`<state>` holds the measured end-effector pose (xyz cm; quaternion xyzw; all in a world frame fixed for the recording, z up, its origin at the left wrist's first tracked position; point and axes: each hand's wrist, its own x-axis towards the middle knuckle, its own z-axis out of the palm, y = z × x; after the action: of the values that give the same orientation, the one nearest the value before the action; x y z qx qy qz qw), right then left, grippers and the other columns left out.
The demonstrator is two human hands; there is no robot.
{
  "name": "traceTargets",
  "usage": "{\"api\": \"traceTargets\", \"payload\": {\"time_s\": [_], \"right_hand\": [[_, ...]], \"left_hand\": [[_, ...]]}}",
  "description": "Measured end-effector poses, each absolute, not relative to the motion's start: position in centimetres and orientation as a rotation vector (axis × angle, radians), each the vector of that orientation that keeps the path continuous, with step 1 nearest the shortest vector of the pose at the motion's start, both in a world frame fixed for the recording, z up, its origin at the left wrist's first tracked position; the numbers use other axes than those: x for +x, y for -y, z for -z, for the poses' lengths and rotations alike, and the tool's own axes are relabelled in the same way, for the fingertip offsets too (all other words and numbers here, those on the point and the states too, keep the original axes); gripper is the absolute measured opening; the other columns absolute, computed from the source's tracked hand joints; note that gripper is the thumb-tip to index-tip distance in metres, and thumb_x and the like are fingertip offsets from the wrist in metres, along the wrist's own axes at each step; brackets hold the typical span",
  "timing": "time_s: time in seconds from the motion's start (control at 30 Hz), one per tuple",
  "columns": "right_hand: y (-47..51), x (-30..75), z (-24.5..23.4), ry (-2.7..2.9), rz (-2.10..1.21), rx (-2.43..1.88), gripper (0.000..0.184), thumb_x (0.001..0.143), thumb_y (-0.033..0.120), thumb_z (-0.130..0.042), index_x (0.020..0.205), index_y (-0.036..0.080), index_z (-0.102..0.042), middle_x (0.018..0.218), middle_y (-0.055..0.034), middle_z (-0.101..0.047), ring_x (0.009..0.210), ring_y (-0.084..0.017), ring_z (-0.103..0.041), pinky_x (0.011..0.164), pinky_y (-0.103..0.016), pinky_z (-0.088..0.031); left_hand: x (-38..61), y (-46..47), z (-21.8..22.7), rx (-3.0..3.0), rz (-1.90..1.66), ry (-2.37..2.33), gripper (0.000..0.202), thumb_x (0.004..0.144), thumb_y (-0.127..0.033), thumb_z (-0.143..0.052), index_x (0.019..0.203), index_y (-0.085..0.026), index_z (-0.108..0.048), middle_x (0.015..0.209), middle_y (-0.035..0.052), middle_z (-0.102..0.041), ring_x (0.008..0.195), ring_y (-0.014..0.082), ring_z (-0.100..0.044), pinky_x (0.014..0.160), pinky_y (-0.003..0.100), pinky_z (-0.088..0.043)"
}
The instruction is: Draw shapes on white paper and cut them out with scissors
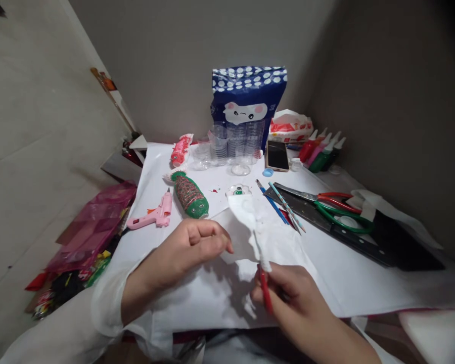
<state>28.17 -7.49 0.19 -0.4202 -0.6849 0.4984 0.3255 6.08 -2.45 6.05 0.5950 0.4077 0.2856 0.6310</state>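
paper [240, 230] rises over the surface [337, 283], toward its near edge, left of the scissors [264, 278], whose long axis points at the far edge; right hand [293, 296] wraps their handles; left hand [195, 247] curls beside the paper, pinch unclear.

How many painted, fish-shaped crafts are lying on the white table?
2 in view. The red one lies toward the back, left of the clear plastic cups; the green one lies nearer, just right of the pink glue gun.
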Motion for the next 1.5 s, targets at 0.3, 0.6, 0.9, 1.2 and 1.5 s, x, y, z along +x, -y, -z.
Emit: {"api": "traceTargets", "payload": {"time_s": [0.3, 0.6, 0.9, 1.2, 1.5], "right_hand": [[7.3, 27.0, 1.0, 2.035, -1.120, -1.326, 0.025, 0.095, 0.026, -0.048, 0.070, 0.021, -0.045, 0.061, 0.0034, -0.051, 0.055, -0.013, -0.042, 0.054, -0.027, -0.030], [7.3, 27.1, 0.4, 1.765, -1.729, -1.115, 0.035, 0.090, 0.033, -0.058, 0.063, 0.020, -0.040, 0.057, 0.0072, -0.032, 0.056, -0.010, -0.028, 0.051, -0.024, -0.024], [6.7, 27.5, -0.1, 1.539, -2.070, -0.801, 0.052, 0.084, 0.059, -0.062, 0.059, 0.020, -0.039, 0.055, 0.0075, -0.032, 0.053, -0.008, -0.024, 0.049, -0.025, -0.019], [6.9, 27.6, 0.1, 1.632, -1.945, -0.973, 0.043, 0.085, 0.040, -0.064, 0.059, 0.020, -0.037, 0.057, 0.0076, -0.027, 0.056, -0.009, -0.024, 0.050, -0.024, -0.021], [7.6, 27.4, -0.2, 1.927, -1.509, -1.235, 0.035, 0.093, 0.035, -0.055, 0.064, 0.020, -0.043, 0.056, 0.0066, -0.036, 0.054, -0.010, -0.031, 0.050, -0.025, -0.023]], "left_hand": [[7.2, 3.1, -6.7, 1.543, -0.601, -1.308, 0.026, 0.084, -0.038, -0.065, 0.069, -0.017, -0.060, 0.051, -0.0104, -0.020, 0.049, 0.0087, -0.015, 0.046, 0.026, -0.011], [6.9, 2.9, -6.8, 1.520, -0.517, -1.269, 0.029, 0.085, -0.041, -0.062, 0.069, -0.018, -0.057, 0.051, -0.0097, -0.024, 0.049, 0.0090, -0.020, 0.046, 0.026, -0.014], [6.7, 2.6, -5.7, 1.179, -0.594, -0.965, 0.019, 0.074, -0.031, -0.074, 0.076, -0.014, -0.067, 0.065, -0.0022, -0.057, 0.056, 0.0092, -0.042, 0.056, 0.022, -0.032], [6.8, 2.9, -6.2, 1.295, -0.547, -1.123, 0.024, 0.075, -0.037, -0.071, 0.074, -0.014, -0.066, 0.056, -0.0050, -0.046, 0.053, 0.0097, -0.034, 0.051, 0.024, -0.023], [7.0, 3.1, -6.7, 1.470, -0.475, -1.207, 0.030, 0.088, -0.041, -0.054, 0.076, -0.016, -0.065, 0.062, -0.0039, -0.049, 0.057, 0.0115, -0.036, 0.053, 0.023, -0.029]]}}
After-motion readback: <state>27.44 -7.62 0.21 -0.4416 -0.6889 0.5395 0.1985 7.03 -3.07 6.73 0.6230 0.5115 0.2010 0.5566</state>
